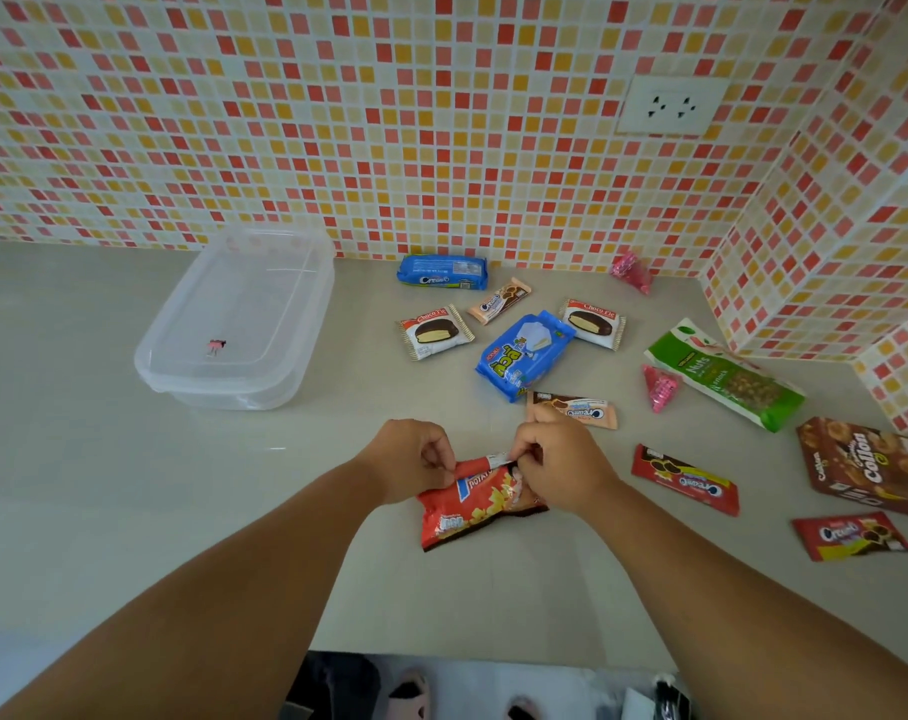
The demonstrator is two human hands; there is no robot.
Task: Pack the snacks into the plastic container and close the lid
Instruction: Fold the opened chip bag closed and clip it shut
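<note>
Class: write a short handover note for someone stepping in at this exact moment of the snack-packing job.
Left hand and right hand: both pinch the top edge of the red chip bag at the counter's front.
Container: far left, lid on, no snacks visible inside.
Other snacks lie loose to the right, such as the nuts bag and Collon box.
Done: nothing packed.
Left: take lid off, pack everything, close.

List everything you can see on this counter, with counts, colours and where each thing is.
Container: 1, clear, lid on, counter left.
Chips bag: 1, red, centre, in both hands.
Choco pies: 2, white, middle.
Blue packs: 2, one middle, one by wall.
Beige cookie packs: 2, middle.
Pink sweets: 2, right of middle.
Nuts bag: 1, green, right.
Red cookie packs: 2, right front.
Box: 1, brown, far right.
Socket: 1, white, wall.
Left hand: pinches bag top.
Right hand: pinches bag top.
</note>
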